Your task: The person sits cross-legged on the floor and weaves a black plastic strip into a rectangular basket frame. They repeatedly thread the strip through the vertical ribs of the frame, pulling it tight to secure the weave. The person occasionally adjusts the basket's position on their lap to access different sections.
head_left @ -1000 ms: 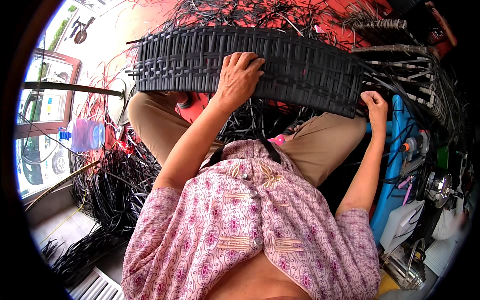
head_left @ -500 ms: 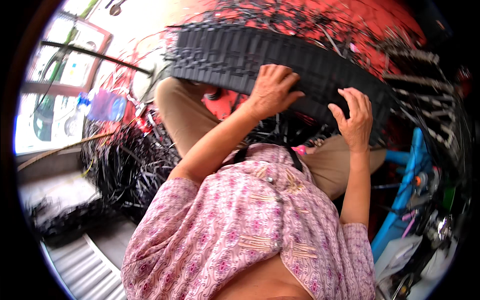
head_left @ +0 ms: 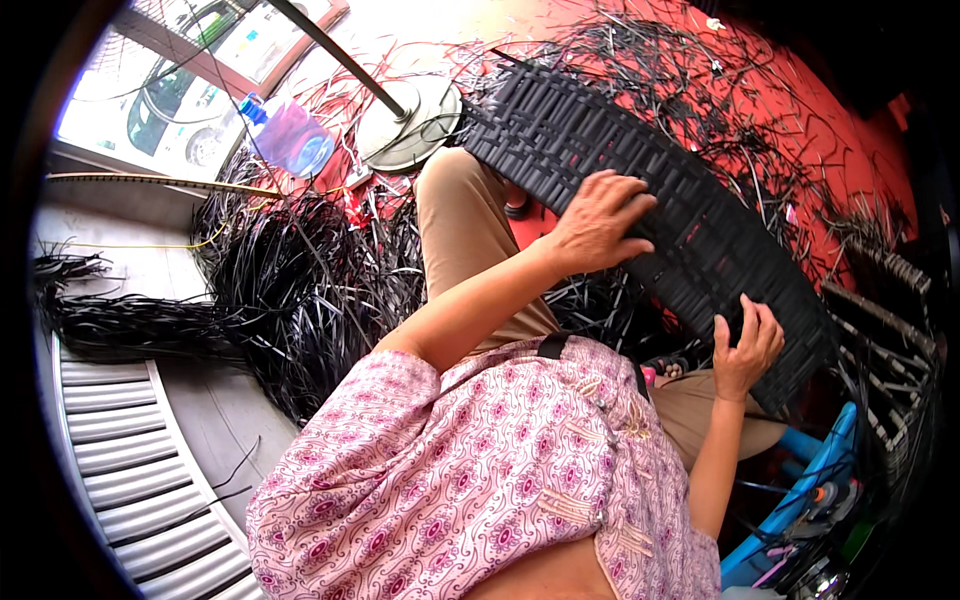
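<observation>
A long, curved panel [head_left: 560, 120] woven from flat black strips lies across my lap, sloping from far left down to near right. My left hand [head_left: 605, 222] rests over its near edge around the middle, fingers extended and thumb apart. Farther right along the panel, my right hand [head_left: 748, 350] lies with fingers spread and the thumb away from them. Neither hand visibly grips anything. Small gaps in the weave show a little red beneath. The panel's right end reaches into the darker area beyond my right hand.
Loose black strips [head_left: 300, 290] pile up at my left, and more scatter over the red floor [head_left: 830, 180]. A pole on a round base [head_left: 415, 125] stands beside a plastic bottle [head_left: 300, 145]. Slatted metal [head_left: 150, 460] lies lower left; a blue frame [head_left: 800, 500] is at right.
The whole view has turned, so the panel now slants more steeply down to the right. Both hands remain over the panel with fingers apart.
</observation>
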Demonstrator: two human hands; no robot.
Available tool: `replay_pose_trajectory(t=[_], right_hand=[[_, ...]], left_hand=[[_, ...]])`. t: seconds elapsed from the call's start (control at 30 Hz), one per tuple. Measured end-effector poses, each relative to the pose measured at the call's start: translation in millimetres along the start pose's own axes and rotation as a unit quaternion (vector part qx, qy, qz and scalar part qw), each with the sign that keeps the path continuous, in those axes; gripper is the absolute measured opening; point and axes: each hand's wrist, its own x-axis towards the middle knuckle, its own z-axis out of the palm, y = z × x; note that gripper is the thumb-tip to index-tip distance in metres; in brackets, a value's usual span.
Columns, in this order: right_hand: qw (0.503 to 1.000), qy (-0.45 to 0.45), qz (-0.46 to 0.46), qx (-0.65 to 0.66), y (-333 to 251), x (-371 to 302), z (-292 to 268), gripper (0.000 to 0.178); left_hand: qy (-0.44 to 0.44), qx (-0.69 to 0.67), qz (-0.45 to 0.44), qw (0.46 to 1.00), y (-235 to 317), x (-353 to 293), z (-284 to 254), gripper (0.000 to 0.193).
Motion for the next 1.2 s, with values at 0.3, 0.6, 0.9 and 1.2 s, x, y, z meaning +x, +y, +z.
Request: replay_pose_trajectory(t=[0.3, 0.6, 0.9, 1.2], right_hand=[[1.0, -0.011, 0.002, -0.001, -0.2, -4.3, 2.9, 0.039], [1.0, -0.004, -0.006, -0.018, 2.0, -4.5, 6.5, 0.039], [1.0, -0.005, -0.007, -0.017, 1.4, -4.0, 6.9, 0.04], [0.998, -0.049, 0.041, -0.021, -4.1, -1.1, 1.7, 0.045]], left_hand=[[0.01, 0.022, -0.103, 0.994, -45.6, -22.6, -50.7, 0.047], [0.011, 0.096, -0.111, 0.989, -72.6, -26.5, -59.1, 0.048], [0.03, 0.129, -0.131, 0.983, -120.5, 5.4, -58.9, 0.062], [-0.008, 0.025, -0.046, 0.999, -49.0, 12.6, -36.4, 0.056]])
